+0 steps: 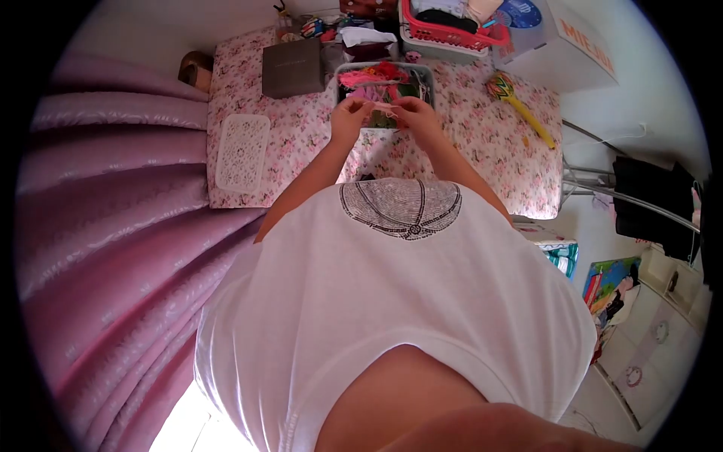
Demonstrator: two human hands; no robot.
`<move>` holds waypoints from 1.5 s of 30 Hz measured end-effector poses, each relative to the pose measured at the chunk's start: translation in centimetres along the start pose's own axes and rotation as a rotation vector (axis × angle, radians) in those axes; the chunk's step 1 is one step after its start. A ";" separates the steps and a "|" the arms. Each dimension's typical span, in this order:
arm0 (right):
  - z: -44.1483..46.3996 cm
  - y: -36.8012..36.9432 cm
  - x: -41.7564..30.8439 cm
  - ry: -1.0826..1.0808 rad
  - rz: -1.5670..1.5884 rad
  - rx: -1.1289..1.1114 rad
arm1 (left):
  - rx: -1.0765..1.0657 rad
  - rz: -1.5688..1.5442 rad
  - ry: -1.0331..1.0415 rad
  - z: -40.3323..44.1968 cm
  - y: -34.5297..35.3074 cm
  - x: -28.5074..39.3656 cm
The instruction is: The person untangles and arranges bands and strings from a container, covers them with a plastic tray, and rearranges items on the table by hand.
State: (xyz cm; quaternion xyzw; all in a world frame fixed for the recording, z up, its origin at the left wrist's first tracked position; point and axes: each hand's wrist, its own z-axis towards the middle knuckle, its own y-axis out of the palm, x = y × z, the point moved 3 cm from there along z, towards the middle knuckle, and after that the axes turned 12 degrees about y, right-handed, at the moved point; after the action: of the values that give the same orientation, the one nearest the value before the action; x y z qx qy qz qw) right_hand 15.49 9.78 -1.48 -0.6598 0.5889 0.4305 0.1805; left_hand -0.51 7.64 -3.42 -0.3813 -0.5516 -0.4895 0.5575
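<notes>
A light pink strip (385,108), perhaps ribbon or yarn, stretches between my two hands. My left hand (351,118) pinches its left end, fingers closed. At the other end my right hand (416,115) holds it between thumb and fingers. Both hands are over the near part of a grey bin (343,69) on the table. Inside the bin lie bright pink and red strands (373,75), with green and dark pieces lower down, partly hidden by my hands.
The flowered table (294,128) bears a white lattice lid (242,154) at left, a dark grey box (292,68) behind, a red basket (444,32) at the back, and a yellow-handled item (531,120) at right. Purple curtains (128,203) hang left.
</notes>
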 end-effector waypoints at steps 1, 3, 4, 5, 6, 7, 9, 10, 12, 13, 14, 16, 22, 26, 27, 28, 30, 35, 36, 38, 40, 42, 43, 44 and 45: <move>0.9 0.2 -0.3 0.020 -0.082 0.010 | 0.044 0.028 0.061 0.9 -0.4 -0.3; 2.5 0.9 -1.4 -0.312 -0.330 0.095 | 0.017 0.122 0.070 2.8 -1.3 -0.7; 3.0 1.4 -2.0 -0.481 -0.454 0.139 | 0.001 0.168 0.077 3.6 -1.4 -0.5; 3.5 1.5 -2.3 -0.522 -0.613 0.226 | 0.013 0.373 0.073 4.0 -1.6 -0.3; 4.2 1.7 -2.4 -0.563 -0.715 0.244 | -0.010 0.502 0.129 4.7 -1.6 -0.4; 5.0 1.8 -2.3 -0.603 -0.816 0.261 | -0.033 0.631 0.184 5.2 -1.7 -0.4; 5.2 2.4 -2.1 -0.651 -1.052 0.267 | -0.089 0.844 0.259 5.6 -2.0 -1.2; 5.5 2.3 -1.8 -0.699 -1.122 0.256 | -0.121 0.931 0.280 5.7 -2.1 -1.9; 5.7 2.3 -1.4 -0.799 -1.261 0.230 | -0.144 1.053 0.294 5.6 -2.4 -2.8; 5.6 2.3 -1.6 -0.819 -1.258 0.261 | -0.137 1.087 0.288 5.5 -2.4 -3.0; 5.2 2.3 -1.7 -0.837 -1.254 0.294 | -0.131 1.120 0.281 5.3 -2.4 -3.1; 4.2 2.5 -2.2 -0.884 -1.203 0.336 | -0.122 1.047 0.307 5.0 -2.7 -3.2; 1.6 2.3 -1.6 -0.985 -1.006 0.431 | 0.033 0.899 0.410 1.6 -5.7 -2.0; -0.8 1.8 0.7 -0.885 -0.981 0.525 | 0.107 1.146 0.122 -3.0 -10.6 -4.4; -1.3 1.6 1.2 -0.855 -0.975 0.537 | 0.087 1.190 0.014 -3.7 -11.8 -4.8; -1.8 1.5 1.6 -0.845 -0.960 0.530 | 0.067 1.231 -0.098 -4.6 -13.2 -5.2; -2.5 1.5 2.3 -0.822 -0.934 0.513 | 0.065 1.351 -0.207 -5.8 -16.2 -6.3; -3.4 1.6 3.9 -0.799 -0.958 0.500 | 0.074 1.427 -0.268 -7.4 -21.3 -9.1; -3.5 1.8 4.1 -0.809 -0.970 0.496 | 0.063 1.373 -0.277 -7.6 -21.6 -9.0; -3.6 2.1 4.5 -0.803 -0.974 0.497 | 0.055 1.383 -0.246 -8.0 -21.7 -8.8; -3.7 2.4 4.9 -0.814 -0.979 0.495 | 0.039 1.372 -0.257 -8.0 -21.1 -7.6; -3.6 2.7 5.4 -0.841 -0.982 0.491 | 0.014 1.342 -0.311 -8.0 -20.2 -6.7; -3.7 3.0 5.5 -0.857 -0.991 0.500 | -0.054 1.330 -0.231 -8.4 -19.8 -7.1; -3.9 3.3 5.5 -0.876 -0.999 0.512 | -0.122 1.318 -0.148 -8.8 -19.3 -7.8; -4.0 3.6 5.5 -0.893 -1.007 0.527 | -0.191 1.302 -0.064 -9.0 -18.8 -8.0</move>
State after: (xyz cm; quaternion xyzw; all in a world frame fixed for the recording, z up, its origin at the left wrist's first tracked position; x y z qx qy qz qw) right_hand 13.19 2.52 -2.52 -0.5468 0.1677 0.3674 0.7334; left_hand -15.81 -4.35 -14.35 -0.6993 -0.1786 -0.0873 0.6866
